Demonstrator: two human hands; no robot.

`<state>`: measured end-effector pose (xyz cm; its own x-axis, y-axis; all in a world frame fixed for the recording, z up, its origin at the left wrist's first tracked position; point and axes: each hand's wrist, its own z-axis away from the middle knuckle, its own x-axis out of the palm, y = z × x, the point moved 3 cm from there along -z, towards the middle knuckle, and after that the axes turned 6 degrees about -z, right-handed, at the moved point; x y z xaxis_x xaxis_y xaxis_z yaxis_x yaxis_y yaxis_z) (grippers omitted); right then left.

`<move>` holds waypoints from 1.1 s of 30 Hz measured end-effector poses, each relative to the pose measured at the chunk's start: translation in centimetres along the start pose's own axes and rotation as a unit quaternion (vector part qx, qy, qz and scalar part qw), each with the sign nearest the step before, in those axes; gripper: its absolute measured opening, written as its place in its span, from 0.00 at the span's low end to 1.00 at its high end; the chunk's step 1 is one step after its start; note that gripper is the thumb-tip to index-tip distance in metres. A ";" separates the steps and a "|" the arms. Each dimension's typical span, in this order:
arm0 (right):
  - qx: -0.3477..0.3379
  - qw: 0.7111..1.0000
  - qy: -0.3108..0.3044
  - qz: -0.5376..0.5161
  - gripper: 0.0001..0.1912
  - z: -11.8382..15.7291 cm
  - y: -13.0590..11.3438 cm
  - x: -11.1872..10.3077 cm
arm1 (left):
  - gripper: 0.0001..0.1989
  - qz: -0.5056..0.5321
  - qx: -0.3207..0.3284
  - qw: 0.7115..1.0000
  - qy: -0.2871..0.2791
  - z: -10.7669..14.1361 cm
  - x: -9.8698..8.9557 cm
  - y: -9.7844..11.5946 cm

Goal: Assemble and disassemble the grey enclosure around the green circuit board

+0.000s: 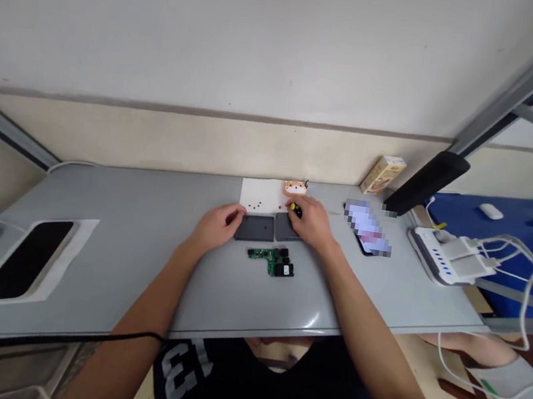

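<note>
My right hand is shut around a small screwdriver with a yellow and black handle, and it sits just above a dark grey plastic casing half. My left hand rests on the table, its fingertips at the corner of a second grey casing half and nothing visible in its fingers. A green circuit board lies just in front of both casing halves. Several tiny black screws lie on a white sheet of paper. An orange dog-faced figure stands at the paper's far edge.
The grey table has a dark slot at its left. To the right lie a phone with a pixelated screen, a white charging hub with cables, and a juice carton by the wall.
</note>
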<state>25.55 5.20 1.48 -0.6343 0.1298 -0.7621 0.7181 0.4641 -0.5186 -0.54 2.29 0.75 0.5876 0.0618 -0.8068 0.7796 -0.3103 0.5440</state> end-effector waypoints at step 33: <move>0.021 0.999 0.018 0.028 0.10 0.9 -1.0 -0.7 | 0.19 -0.021 -0.031 0.999 0.004 0.1 0.6 0.6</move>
<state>25.52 3.84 2.15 -0.6027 0.1869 -0.7758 0.7634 0.4183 -0.4923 0.28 2.05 0.57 0.5559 0.0820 -0.8272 0.8153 -0.2479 0.5233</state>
